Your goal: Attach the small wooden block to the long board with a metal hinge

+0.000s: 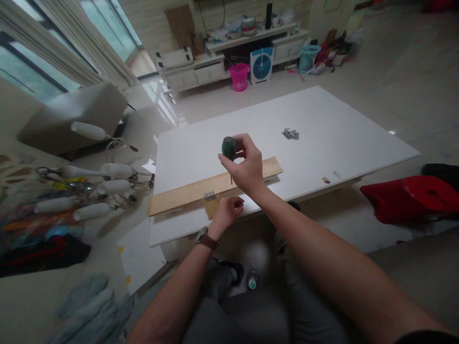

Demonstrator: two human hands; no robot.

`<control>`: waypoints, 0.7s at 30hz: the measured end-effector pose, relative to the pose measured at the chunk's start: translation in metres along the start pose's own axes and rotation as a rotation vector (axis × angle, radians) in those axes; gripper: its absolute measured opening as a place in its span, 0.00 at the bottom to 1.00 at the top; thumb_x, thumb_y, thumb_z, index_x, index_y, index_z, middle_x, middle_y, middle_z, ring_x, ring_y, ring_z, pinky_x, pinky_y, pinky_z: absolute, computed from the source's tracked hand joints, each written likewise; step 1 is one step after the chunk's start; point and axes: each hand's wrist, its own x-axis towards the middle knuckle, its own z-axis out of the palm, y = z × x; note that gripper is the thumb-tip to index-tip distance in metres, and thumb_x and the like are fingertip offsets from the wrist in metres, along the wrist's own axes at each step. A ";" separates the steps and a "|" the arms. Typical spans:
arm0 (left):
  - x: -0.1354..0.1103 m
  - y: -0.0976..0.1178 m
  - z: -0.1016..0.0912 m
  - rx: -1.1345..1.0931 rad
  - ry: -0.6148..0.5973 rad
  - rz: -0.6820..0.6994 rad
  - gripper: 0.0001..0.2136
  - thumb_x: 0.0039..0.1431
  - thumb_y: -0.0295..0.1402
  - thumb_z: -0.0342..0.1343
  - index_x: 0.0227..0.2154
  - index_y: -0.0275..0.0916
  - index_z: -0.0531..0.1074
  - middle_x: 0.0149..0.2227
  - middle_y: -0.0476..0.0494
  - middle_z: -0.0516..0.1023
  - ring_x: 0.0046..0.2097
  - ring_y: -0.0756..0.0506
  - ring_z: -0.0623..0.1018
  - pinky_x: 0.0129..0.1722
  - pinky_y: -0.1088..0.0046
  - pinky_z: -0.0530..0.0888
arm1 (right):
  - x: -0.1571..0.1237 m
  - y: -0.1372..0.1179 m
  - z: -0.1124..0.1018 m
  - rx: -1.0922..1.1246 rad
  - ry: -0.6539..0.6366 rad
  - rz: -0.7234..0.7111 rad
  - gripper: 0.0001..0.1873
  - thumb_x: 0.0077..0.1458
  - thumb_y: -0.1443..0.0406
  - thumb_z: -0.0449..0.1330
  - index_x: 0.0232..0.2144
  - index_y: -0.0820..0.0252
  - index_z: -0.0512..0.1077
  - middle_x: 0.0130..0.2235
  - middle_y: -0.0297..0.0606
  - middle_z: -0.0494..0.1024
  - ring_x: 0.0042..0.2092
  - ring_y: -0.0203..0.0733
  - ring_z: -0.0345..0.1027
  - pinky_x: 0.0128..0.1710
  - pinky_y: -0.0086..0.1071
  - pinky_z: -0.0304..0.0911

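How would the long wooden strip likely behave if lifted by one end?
The wooden strip is probably stiff: it lies straight without visible sag. Being thin and narrow, it looks fairly light. The metal hinge where it meets the small wood piece might let that piece swing.

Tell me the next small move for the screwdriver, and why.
Probably shift the screwdriver left toward the hinge: the right hand holds it shaft down, its tip off to the right of the hinge, which sits where the long wooden strip meets a smaller wood piece.
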 end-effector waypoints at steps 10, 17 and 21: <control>0.022 0.003 0.034 0.151 -0.023 -0.005 0.09 0.65 0.27 0.57 0.32 0.35 0.82 0.34 0.38 0.84 0.36 0.44 0.78 0.37 0.71 0.67 | 0.008 0.010 -0.030 0.041 0.064 -0.055 0.15 0.52 0.62 0.65 0.41 0.51 0.66 0.39 0.30 0.77 0.39 0.39 0.72 0.37 0.36 0.70; 0.035 0.002 0.036 0.276 0.002 0.039 0.11 0.66 0.27 0.54 0.34 0.38 0.83 0.38 0.37 0.82 0.42 0.42 0.78 0.45 0.68 0.70 | 0.014 0.014 -0.060 0.014 0.098 -0.042 0.15 0.53 0.62 0.65 0.41 0.51 0.65 0.39 0.30 0.77 0.39 0.39 0.72 0.38 0.36 0.71; 0.040 0.003 0.037 0.353 0.002 0.010 0.13 0.68 0.27 0.51 0.36 0.36 0.82 0.40 0.35 0.82 0.43 0.41 0.78 0.45 0.66 0.68 | 0.016 0.017 -0.074 -0.011 0.108 -0.026 0.14 0.54 0.64 0.65 0.42 0.51 0.65 0.40 0.31 0.77 0.40 0.38 0.72 0.39 0.36 0.72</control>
